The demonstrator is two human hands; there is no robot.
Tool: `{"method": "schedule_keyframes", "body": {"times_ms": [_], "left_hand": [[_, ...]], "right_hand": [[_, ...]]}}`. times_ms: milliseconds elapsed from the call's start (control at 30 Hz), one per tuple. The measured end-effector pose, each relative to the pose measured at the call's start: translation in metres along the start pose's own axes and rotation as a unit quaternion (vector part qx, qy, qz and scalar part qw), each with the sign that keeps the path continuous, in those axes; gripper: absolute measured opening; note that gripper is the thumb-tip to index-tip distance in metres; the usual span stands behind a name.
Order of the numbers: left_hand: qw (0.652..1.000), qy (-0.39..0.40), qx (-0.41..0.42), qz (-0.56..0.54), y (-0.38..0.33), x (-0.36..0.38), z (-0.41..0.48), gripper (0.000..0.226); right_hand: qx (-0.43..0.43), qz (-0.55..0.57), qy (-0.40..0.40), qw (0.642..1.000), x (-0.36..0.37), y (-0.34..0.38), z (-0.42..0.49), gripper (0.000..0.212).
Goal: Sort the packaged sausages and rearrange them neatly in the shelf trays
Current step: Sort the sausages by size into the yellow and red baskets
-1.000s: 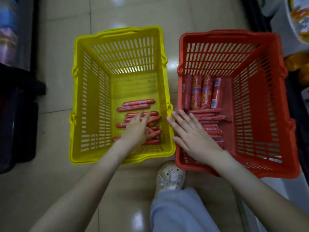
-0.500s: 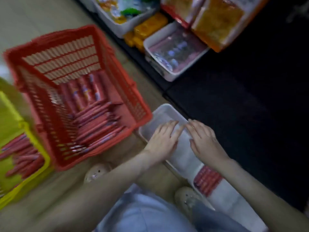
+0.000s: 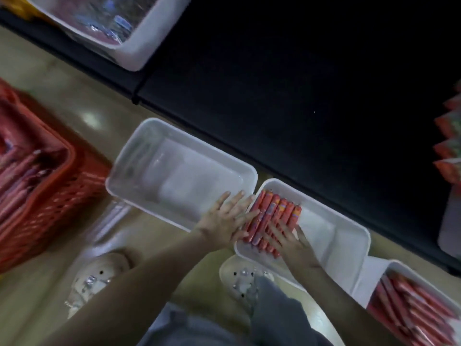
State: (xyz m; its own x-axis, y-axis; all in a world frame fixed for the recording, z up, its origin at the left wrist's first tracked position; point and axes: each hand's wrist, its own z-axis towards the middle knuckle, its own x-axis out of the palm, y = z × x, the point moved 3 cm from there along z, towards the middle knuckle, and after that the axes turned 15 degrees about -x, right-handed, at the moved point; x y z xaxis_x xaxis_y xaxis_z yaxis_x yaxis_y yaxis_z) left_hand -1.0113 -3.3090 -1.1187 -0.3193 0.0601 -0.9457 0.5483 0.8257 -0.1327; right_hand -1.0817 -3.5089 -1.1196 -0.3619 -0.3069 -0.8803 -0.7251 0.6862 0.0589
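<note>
Several red packaged sausages [image 3: 277, 211] lie side by side in a row at the left end of a white tray [image 3: 349, 236] on the floor. My left hand [image 3: 225, 222] presses flat against the row's left side, fingers straight over the tray's rim. My right hand [image 3: 290, 242] lies flat on top of the row near its right side, fingers spread. A second white tray [image 3: 139, 151] stands just left of it, with no sausages in it. A third white tray [image 3: 396, 265] at the lower right holds more red sausages [image 3: 411, 308].
A red basket [image 3: 52, 208] with red sausages stands at the left edge. A dark shelf [image 3: 299, 83] runs behind the trays, with a white bin of goods [image 3: 139, 46] at top left. Two pale shoes [image 3: 99, 278] and grey trouser legs fill the bottom.
The view swung right from the yellow and red baskets to the white trays. Both hands moved from the baskets, over the left tray, onto the row of sausages in the middle tray.
</note>
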Motion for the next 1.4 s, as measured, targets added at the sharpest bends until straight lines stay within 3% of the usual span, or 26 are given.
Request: {"method": "schedule_keyframes", "body": {"times_ms": [167, 233, 300, 367, 400, 500, 567, 700, 767, 800, 833, 867, 900, 967, 1033, 1100, 1167, 1233, 1300, 1400], "left_hand": [[0.996, -0.078, 0.001, -0.038, -0.007, 0.011, 0.005, 0.061], [0.995, -0.086, 0.007, -0.049, -0.008, 0.012, 0.006, 0.06], [0.995, -0.083, 0.009, -0.052, -0.009, 0.012, 0.007, 0.059], [0.995, -0.087, 0.009, -0.053, -0.01, 0.012, 0.008, 0.059], [0.994, -0.09, 0.01, -0.052, -0.011, 0.011, 0.008, 0.059], [0.994, -0.1, 0.014, -0.051, -0.011, 0.011, 0.009, 0.059], [0.993, -0.105, 0.014, -0.05, -0.011, 0.011, 0.007, 0.06], [0.993, -0.06, -0.035, -0.09, -0.012, 0.001, 0.006, 0.066], [0.971, -0.022, -0.085, -0.223, -0.014, -0.021, 0.007, 0.071], [0.944, 0.009, -0.109, -0.311, -0.017, -0.037, 0.008, 0.073], [0.906, 0.042, -0.129, -0.401, -0.022, -0.057, 0.01, 0.072], [0.856, 0.079, -0.144, -0.491, -0.029, -0.078, 0.012, 0.068], [0.796, 0.122, -0.151, -0.573, -0.036, -0.103, 0.014, 0.061], [0.686, 0.204, -0.148, -0.683, -0.051, -0.145, 0.013, 0.049], [0.659, 0.236, -0.135, -0.702, -0.059, -0.186, 0.008, 0.035], [0.665, 0.228, -0.138, -0.697, -0.055, -0.225, -0.004, 0.02], [0.682, 0.213, -0.125, -0.688, -0.047, -0.255, -0.02, 0.013], [0.687, 0.199, -0.108, -0.69, -0.042, -0.277, -0.042, 0.008], [0.669, 0.171, -0.114, -0.714, -0.039, -0.295, -0.065, 0.006], [0.64, 0.136, -0.121, -0.747, -0.036, -0.32, -0.097, 0.009]], "right_hand": [[-0.033, -0.085, -0.051, 0.995, 0.039, -0.021, 0.004, 0.042], [-0.043, -0.129, -0.065, 0.989, 0.045, -0.026, 0.001, 0.043], [-0.061, -0.153, -0.058, 0.985, 0.051, -0.031, 0.001, 0.03], [-0.06, -0.156, -0.034, 0.985, 0.057, -0.037, 0.007, 0.044], [-0.054, -0.144, -0.024, 0.988, 0.059, -0.038, 0.009, 0.048], [-0.052, -0.132, -0.069, 0.987, 0.048, -0.036, 0.016, 0.024], [-0.02, -0.105, -0.073, 0.992, 0.044, -0.041, 0.015, 0.021], [0.129, 0.099, -0.149, 0.975, 0.01, -0.055, -0.005, 0.026], [0.272, 0.267, -0.198, 0.903, -0.031, -0.062, -0.015, 0.026], [0.352, 0.382, -0.209, 0.828, -0.056, -0.064, -0.02, 0.022], [0.4, 0.513, -0.228, 0.725, -0.079, -0.063, -0.024, 0.015], [0.398, 0.623, -0.261, 0.621, -0.102, -0.062, -0.026, 0.008], [0.367, 0.693, -0.301, 0.543, -0.129, -0.059, -0.027, 0.007], [0.289, 0.771, -0.361, 0.438, -0.179, -0.054, -0.031, 0.009], [0.244, 0.799, -0.376, 0.402, -0.221, -0.046, -0.037, 0.02], [0.214, 0.812, -0.389, 0.379, -0.254, -0.036, -0.044, 0.041], [0.198, 0.815, -0.406, 0.362, -0.283, -0.023, -0.052, 0.045], [0.192, 0.807, -0.417, 0.372, -0.309, -0.011, -0.059, 0.04], [0.185, 0.797, -0.418, 0.395, -0.332, 0.0, -0.065, 0.034], [0.168, 0.808, -0.405, 0.393, -0.365, 0.019, -0.071, 0.038]]}}
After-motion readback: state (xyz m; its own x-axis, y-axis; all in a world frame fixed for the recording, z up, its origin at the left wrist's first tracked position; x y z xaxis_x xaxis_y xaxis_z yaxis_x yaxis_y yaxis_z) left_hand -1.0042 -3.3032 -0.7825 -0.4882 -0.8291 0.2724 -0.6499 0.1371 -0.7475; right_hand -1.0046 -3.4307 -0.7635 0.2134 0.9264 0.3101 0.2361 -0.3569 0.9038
